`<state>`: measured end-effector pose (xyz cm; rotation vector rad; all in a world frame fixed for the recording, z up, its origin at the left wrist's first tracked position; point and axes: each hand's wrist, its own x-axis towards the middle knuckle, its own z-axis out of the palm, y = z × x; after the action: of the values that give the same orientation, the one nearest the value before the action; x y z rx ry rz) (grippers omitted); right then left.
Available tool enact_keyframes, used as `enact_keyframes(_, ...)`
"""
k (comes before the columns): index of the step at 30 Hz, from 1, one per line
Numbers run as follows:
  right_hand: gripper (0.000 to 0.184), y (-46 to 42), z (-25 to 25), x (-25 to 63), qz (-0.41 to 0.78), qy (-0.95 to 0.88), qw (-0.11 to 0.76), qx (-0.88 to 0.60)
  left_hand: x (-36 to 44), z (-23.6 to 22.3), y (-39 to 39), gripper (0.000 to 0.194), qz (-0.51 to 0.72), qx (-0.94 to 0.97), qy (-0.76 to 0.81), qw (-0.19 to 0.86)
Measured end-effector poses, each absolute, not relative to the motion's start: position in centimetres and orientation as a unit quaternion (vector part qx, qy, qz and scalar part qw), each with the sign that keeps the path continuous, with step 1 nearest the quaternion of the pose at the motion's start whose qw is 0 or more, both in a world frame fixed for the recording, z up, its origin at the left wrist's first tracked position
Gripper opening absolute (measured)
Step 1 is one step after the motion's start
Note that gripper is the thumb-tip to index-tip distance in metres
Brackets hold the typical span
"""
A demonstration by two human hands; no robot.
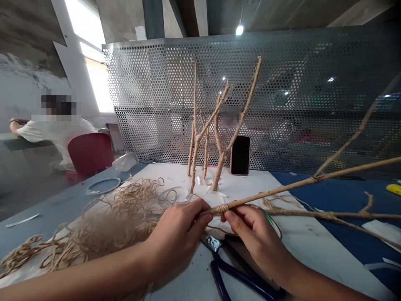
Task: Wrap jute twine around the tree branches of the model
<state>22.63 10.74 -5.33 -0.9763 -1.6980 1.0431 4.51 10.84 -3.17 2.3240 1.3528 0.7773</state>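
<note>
A long forked branch [278, 189] slants up to the right across the front of the board. My left hand [180, 232] is closed around its lower end. Pale twine [223, 208] is wound round the branch between my two hands. Just under that wrapping, my right hand [255, 232] has thumb and fingers pinched together at the twine; the strand between them is mostly hidden. Blue-handled scissors [219, 255] lie below my hands, partly covered by my right hand and forearm. To the left spreads a tangled heap of loose twine [125, 217].
Twine-wrapped branches [219, 167] stand upright on the white board [300, 238]. Behind them a phone [240, 155] leans near a perforated metal screen [147, 104]. A second branch [300, 213] lies at right. A tape ring [103, 186] is at left. A person [59, 133] sits beyond.
</note>
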Motion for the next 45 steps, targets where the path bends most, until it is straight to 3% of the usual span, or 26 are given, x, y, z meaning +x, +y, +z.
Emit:
enact_keyframes(17,0.028,11.0,-5.5,22.3,0.398,-0.691,0.418,-0.435,4.3,-4.1,11.0,0.011,0.285,0.810,0.506,0.085)
enact_keyframes(22,0.040,11.1,-5.6,22.3,0.419,-0.673,0.415,-0.446,4.3,-4.5,10.8,0.007,0.292,0.827,0.476,0.064)
enact_keyframes(27,0.040,11.0,-5.7,22.5,0.410,-0.679,0.420,-0.441,4.6,-4.0,10.1,0.006,0.273,0.828,0.487,0.058)
enact_keyframes(37,0.031,10.9,-5.2,22.6,0.450,-0.689,0.425,-0.377,4.1,-2.1,11.2,0.028,0.170,0.872,0.456,0.062)
enact_keyframes(41,0.026,10.7,-5.1,22.6,0.444,-0.697,0.434,-0.358,4.0,-2.1,11.5,0.029,0.148,0.884,0.433,0.098)
enact_keyframes(45,0.027,10.8,-5.1,22.5,0.427,-0.691,0.444,-0.378,3.9,-2.8,11.5,0.029,0.181,0.883,0.430,0.052)
